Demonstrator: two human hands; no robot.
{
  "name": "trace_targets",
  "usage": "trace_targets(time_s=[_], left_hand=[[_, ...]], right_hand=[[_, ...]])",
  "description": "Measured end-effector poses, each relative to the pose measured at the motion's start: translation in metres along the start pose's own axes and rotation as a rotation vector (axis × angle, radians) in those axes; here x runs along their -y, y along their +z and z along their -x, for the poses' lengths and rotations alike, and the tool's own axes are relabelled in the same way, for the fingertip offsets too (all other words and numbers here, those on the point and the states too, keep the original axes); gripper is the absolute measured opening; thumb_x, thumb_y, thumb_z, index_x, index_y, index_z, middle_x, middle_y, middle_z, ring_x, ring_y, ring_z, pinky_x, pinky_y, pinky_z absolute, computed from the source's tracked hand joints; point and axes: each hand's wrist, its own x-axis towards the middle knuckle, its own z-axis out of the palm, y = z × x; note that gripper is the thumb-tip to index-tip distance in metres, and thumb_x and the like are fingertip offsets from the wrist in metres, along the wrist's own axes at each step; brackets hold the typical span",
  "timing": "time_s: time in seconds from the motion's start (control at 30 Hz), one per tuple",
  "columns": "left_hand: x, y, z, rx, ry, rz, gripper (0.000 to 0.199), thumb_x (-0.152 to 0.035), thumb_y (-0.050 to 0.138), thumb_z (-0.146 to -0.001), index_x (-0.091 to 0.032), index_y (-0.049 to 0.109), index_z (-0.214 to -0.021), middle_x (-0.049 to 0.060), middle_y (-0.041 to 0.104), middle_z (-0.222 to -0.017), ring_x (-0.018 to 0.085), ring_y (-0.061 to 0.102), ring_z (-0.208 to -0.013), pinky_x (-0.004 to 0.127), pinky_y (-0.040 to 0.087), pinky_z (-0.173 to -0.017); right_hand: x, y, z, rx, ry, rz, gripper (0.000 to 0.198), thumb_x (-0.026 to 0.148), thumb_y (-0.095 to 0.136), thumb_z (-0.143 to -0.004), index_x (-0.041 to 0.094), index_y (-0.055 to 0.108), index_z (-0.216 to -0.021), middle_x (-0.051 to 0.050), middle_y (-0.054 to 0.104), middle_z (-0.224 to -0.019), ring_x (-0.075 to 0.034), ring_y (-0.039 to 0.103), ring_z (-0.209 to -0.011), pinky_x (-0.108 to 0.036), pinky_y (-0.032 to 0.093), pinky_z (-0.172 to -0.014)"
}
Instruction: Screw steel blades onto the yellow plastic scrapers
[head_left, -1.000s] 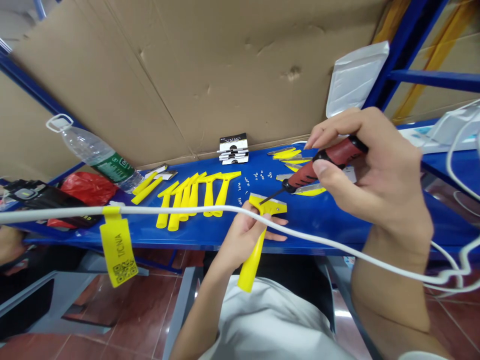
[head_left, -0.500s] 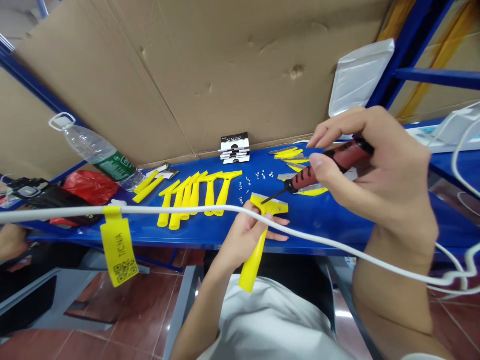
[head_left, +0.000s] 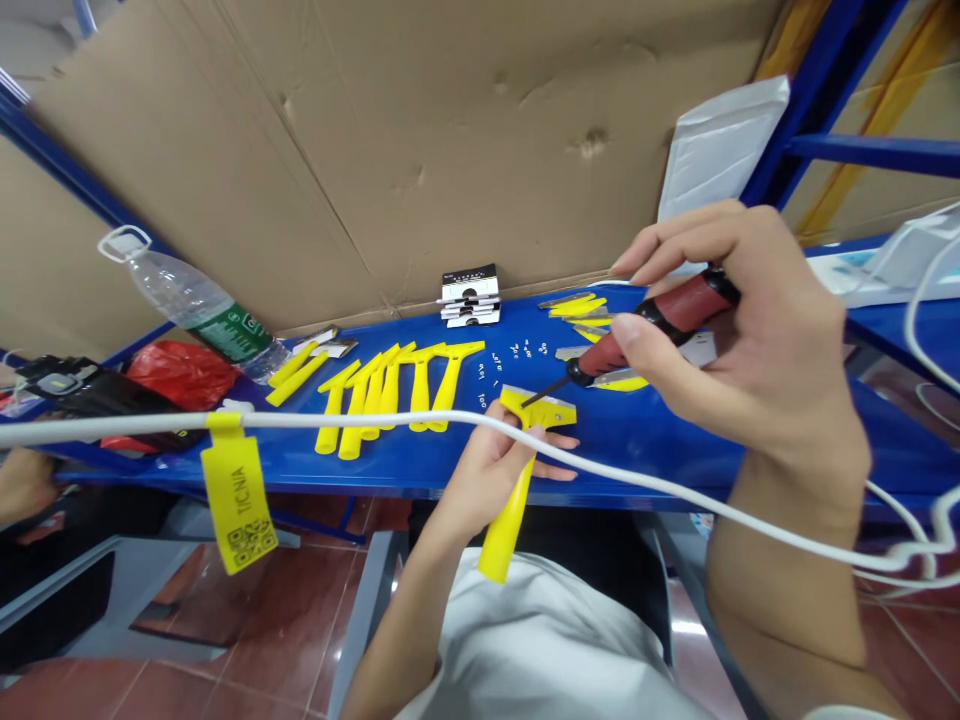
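My left hand [head_left: 491, 465] is closed around the neck of a yellow scraper [head_left: 504, 535], whose handle points down toward my lap. A metal blade lies along the scraper's wide head, with a screw showing at its right side. In my right hand [head_left: 757, 340] is a red and black screwdriver [head_left: 634, 330], held at a slant by thumb and fingers. Its tip meets the left part of the scraper head. Small screws [head_left: 527, 349] lie scattered on the blue table [head_left: 420, 470] behind the scraper. Several yellow scraper handles [head_left: 448, 385] lie in a row to the left.
Yellow pieces and blades [head_left: 581, 306] lie behind the screwdriver. A stack of small black-and-white boxes [head_left: 470, 295] stands by the cardboard wall [head_left: 450, 130]. A plastic bottle [head_left: 214, 315] leans at left. A white cable [head_left: 360, 419] with a yellow tag [head_left: 238, 505] crosses in front.
The fingers of my right hand have shifted slightly on the screwdriver, and its handle has turned. The scraper and my left hand have stayed in place.
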Motion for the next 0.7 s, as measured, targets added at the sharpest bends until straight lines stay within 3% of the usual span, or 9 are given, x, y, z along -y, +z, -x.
trace_targets(time_s=[0.33, 0.53, 0.7], left_hand=[[0.0001, 0.0001, -0.0015, -0.001, -0.005, 0.007, 0.058, -0.047, 0.084, -0.101, -0.022, 0.060, -0.149, 0.020, 0.066, -0.156, 0.042, 0.076, -0.133, 0.047, 0.075, -0.089], [0.0002, 0.0010, -0.0018, -0.008, -0.006, 0.021, 0.063, -0.049, 0.087, -0.098, -0.022, 0.059, -0.148, 0.020, 0.066, -0.155, 0.042, 0.077, -0.132, 0.048, 0.076, -0.088], [-0.0007, 0.0008, -0.0013, 0.000, -0.009, 0.018, 0.058, -0.047, 0.085, -0.100, -0.021, 0.059, -0.145, 0.021, 0.066, -0.156, 0.041, 0.077, -0.132, 0.044, 0.076, -0.086]], right_hand=[[0.0003, -0.0016, 0.0008, -0.016, 0.040, 0.030, 0.022, 0.028, 0.072, -0.095, 0.027, 0.061, -0.114, -0.005, 0.068, -0.117, -0.018, 0.071, -0.088, -0.027, 0.054, -0.058], [-0.0002, -0.0038, 0.0005, 0.006, 0.004, 0.057, 0.029, 0.027, 0.072, -0.092, 0.029, 0.062, -0.119, -0.007, 0.068, -0.120, -0.027, 0.072, -0.111, -0.037, 0.060, -0.069], [-0.0008, -0.0042, 0.0008, -0.003, 0.015, 0.035, 0.029, 0.026, 0.074, -0.090, 0.028, 0.062, -0.117, -0.004, 0.069, -0.117, -0.017, 0.070, -0.085, -0.030, 0.054, -0.060]])
